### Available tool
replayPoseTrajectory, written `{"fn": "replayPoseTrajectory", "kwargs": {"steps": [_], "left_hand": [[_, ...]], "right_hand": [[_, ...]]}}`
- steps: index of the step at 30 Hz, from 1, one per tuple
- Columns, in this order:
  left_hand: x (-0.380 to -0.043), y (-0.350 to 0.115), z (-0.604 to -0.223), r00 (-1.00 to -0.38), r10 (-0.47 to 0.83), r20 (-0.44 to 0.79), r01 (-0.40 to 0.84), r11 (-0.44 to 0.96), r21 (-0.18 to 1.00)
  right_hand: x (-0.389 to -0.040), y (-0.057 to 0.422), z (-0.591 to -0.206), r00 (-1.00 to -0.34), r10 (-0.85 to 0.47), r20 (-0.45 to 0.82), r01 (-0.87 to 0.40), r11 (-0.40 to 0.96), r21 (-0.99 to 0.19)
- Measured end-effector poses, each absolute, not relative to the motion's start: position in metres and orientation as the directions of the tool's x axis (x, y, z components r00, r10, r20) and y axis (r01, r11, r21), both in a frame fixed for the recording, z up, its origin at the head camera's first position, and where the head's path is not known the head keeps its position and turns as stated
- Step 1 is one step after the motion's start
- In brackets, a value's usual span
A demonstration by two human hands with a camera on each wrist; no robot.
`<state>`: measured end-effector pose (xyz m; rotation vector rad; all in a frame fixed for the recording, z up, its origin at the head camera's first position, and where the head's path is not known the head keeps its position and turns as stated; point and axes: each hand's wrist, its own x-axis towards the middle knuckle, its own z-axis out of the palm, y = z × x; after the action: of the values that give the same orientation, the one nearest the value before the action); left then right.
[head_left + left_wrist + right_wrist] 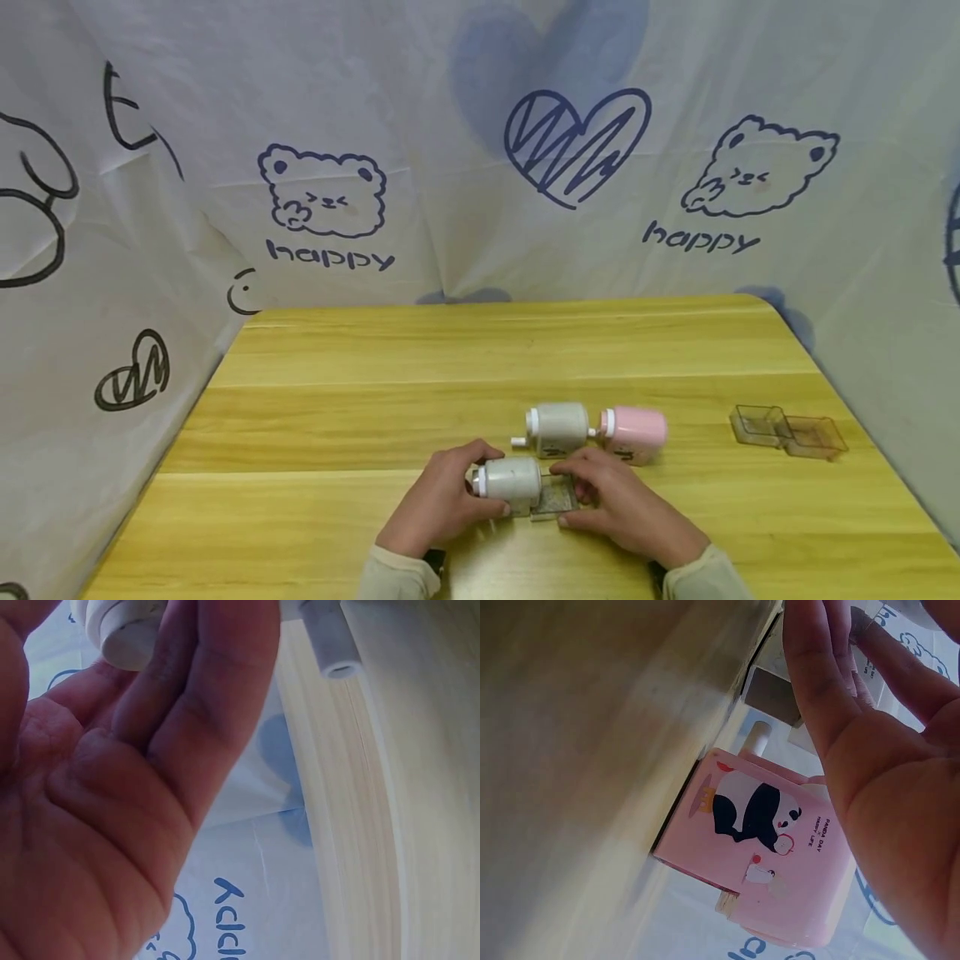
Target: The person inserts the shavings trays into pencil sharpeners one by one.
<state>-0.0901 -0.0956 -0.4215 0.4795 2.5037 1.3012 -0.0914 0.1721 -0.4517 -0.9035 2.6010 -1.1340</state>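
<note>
While the left hand (438, 504) is gripping the near grey container (513, 477) between thumb and fingers, the right hand (615, 508) is pinching a clear tray (555, 502) at the container's right end, over the near part of the table (300, 433). Whether tray and container are joined is not showing clearly. The step in hand is probably concerning the fit of these two parts; whether they are being mated or parted cannot be told. The next move is likely calling for a steady left grip and a level tray, aligned with the container's lower part. Just behind, a second grey container (566, 423) and a pink container (639, 425) are standing side by side. Off to the right, two see-through boxes (756, 425) are lying end to end. Beyond the table, a pale cloth (450, 208) is hanging, bearing blue drawings.
</note>
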Motion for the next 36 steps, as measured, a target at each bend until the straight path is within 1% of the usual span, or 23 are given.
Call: {"fn": "replayPoseTrajectory", "kwargs": {"steps": [4,11,22,31,36], "left_hand": [[-0.09,-0.096,-0.422,-0.905,0.414,-0.094,0.159,0.538,0.828],[-0.089,-0.096,-0.42,-0.906,0.409,-0.113,0.137,0.533,0.835],[-0.091,-0.096,-0.42,-0.903,0.412,-0.123,0.129,0.533,0.836],[-0.091,-0.096,-0.421,-0.903,0.409,-0.128,0.113,0.516,0.849],[-0.091,-0.097,-0.422,-0.903,0.414,-0.117,0.124,0.511,0.85]], "right_hand": [[-0.091,0.172,-0.451,-0.813,-0.579,0.058,-0.441,0.549,-0.71],[-0.094,0.169,-0.451,-0.826,-0.56,0.065,-0.444,0.576,-0.687],[-0.096,0.162,-0.451,-0.809,-0.583,0.073,-0.472,0.572,-0.671],[-0.099,0.157,-0.454,-0.79,-0.607,0.086,-0.492,0.544,-0.679],[-0.1,0.156,-0.454,-0.782,-0.618,0.081,-0.486,0.525,-0.699]]}}
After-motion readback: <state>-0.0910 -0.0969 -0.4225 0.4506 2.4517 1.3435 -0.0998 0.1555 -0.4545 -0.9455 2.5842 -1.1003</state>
